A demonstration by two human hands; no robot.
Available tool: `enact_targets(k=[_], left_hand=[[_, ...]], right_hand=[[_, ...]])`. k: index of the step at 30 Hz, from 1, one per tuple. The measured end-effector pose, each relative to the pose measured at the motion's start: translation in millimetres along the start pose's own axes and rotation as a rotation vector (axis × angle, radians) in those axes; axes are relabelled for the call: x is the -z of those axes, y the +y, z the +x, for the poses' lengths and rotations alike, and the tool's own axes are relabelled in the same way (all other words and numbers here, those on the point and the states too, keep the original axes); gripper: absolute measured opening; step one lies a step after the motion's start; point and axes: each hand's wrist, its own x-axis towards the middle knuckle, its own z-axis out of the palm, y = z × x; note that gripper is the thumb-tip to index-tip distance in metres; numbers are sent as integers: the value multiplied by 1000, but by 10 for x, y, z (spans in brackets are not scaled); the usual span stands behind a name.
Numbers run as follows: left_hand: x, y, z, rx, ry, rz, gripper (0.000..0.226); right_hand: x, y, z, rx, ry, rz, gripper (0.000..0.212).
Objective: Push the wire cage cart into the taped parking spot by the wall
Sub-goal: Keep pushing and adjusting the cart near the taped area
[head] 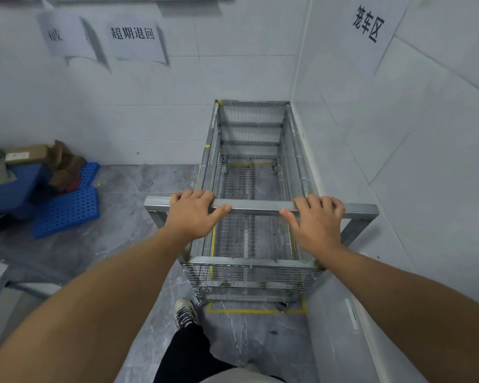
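Head view: both hands, left hand (190,214) and right hand (317,219), have fingers (320,203) curled over the handle bar (255,206) of the empty wire cage cart (249,150), likely light, rigid, free-rolling.

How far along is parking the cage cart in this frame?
Nearly done: the wire cage cart sits in the corner, its far end at the back wall, inside the yellow tape outline. In hand: left hand and right hand rest on the handle bar. Left: letting go.
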Motion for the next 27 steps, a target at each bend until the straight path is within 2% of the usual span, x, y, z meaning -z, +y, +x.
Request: enact_targets(k=[6,14,27], left_hand=[[-3,68,-26,4,-35,14,62],[4,60,-23,-2,-22,4,74],[76,-80,117,10,-91,26,66]], right_hand=[[25,44,-38,15,-9,-15,59],[12,25,-39,4,-9,-67,57],[-51,-101,74,0,-10,-49,55]])
